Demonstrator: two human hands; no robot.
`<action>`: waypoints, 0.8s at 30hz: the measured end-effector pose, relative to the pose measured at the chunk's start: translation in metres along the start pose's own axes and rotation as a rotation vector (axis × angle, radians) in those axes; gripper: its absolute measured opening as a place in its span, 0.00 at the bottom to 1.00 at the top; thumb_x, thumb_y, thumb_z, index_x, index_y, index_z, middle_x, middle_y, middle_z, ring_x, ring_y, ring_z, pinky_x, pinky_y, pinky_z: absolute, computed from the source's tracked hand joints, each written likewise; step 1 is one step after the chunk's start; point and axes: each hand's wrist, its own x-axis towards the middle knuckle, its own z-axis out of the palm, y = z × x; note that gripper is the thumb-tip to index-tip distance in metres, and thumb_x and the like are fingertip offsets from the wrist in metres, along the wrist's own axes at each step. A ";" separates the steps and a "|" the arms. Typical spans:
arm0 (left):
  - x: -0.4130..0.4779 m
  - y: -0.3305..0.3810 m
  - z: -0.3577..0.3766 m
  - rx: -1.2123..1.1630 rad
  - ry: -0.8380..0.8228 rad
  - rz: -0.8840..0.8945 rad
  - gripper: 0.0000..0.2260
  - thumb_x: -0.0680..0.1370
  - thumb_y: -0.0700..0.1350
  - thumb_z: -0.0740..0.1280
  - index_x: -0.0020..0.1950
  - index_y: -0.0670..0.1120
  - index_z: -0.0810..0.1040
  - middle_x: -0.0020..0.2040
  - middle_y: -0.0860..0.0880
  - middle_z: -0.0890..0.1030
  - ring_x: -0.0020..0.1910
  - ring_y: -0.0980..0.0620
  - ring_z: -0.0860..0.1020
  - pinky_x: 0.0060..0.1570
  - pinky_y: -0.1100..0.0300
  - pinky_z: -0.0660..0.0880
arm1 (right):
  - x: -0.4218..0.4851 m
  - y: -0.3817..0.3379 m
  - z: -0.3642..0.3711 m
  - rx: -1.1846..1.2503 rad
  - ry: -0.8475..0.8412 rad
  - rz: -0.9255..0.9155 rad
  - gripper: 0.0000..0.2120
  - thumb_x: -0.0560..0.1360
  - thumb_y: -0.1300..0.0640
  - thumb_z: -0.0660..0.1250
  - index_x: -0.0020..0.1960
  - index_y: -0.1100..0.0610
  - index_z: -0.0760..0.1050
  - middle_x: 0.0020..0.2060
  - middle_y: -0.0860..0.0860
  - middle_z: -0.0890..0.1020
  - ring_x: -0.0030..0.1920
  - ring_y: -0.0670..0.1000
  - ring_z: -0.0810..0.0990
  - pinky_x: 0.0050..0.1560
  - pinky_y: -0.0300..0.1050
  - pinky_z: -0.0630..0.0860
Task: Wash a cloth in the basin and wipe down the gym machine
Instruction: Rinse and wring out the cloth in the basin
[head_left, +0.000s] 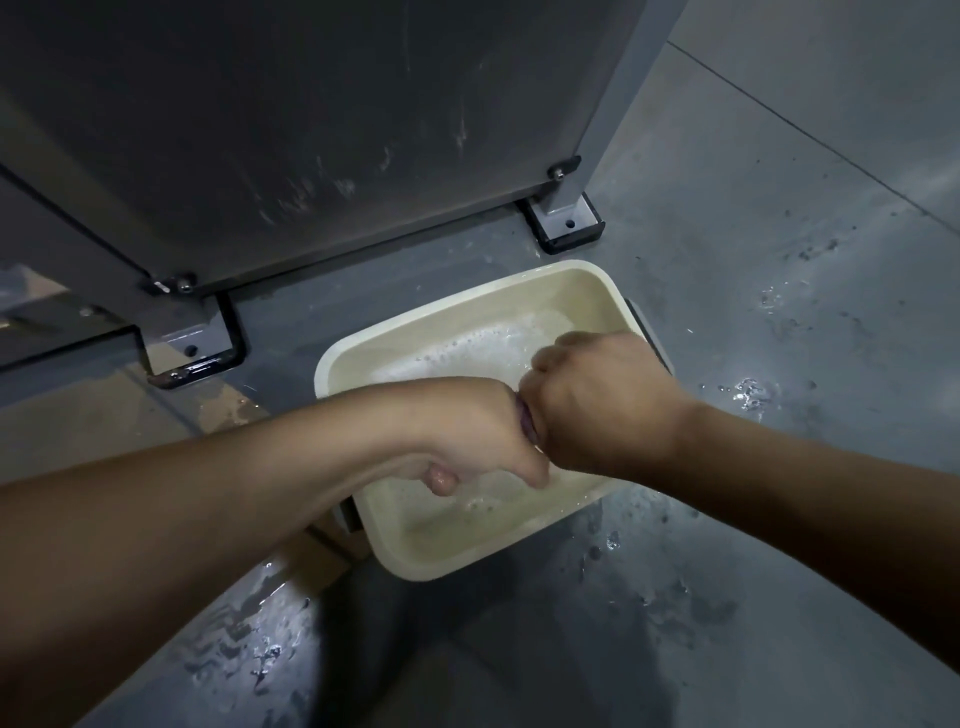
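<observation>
A cream rectangular basin (363, 353) stands on the floor, holding soapy, foamy water. Both fists meet above its middle. My left hand (467, 431) and my right hand (597, 405) press knuckle to knuckle, both closed around a purple cloth (527, 421). Only a thin strip of the cloth shows between the hands; the remainder is hidden inside the fists. The gym machine (270, 135) rises just behind the basin as a dark scuffed panel in a grey frame.
The machine's two grey feet (566, 223) (192, 343) are bolted in black brackets just behind the basin. The grey floor (779, 312) is wet, with splashes right of the basin and a puddle at the lower left (260, 644).
</observation>
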 end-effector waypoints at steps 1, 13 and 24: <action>0.002 0.000 0.003 0.199 0.115 0.012 0.15 0.77 0.41 0.68 0.33 0.48 0.65 0.28 0.48 0.63 0.25 0.49 0.60 0.23 0.64 0.55 | 0.001 -0.004 -0.001 -0.010 -0.091 0.029 0.09 0.69 0.56 0.70 0.31 0.53 0.74 0.28 0.48 0.72 0.27 0.52 0.68 0.30 0.36 0.55; 0.003 -0.004 0.001 0.627 0.578 0.074 0.09 0.74 0.39 0.65 0.35 0.49 0.73 0.37 0.50 0.75 0.33 0.51 0.73 0.31 0.60 0.67 | 0.024 -0.013 -0.013 0.279 -0.452 0.275 0.12 0.77 0.59 0.62 0.35 0.55 0.69 0.32 0.51 0.74 0.33 0.48 0.72 0.30 0.40 0.65; 0.010 -0.005 0.004 0.798 0.707 0.189 0.12 0.74 0.38 0.64 0.32 0.48 0.69 0.33 0.49 0.71 0.30 0.49 0.69 0.29 0.60 0.65 | 0.016 -0.010 -0.014 0.337 -0.421 0.366 0.15 0.77 0.62 0.61 0.31 0.57 0.68 0.29 0.50 0.72 0.30 0.50 0.70 0.30 0.42 0.67</action>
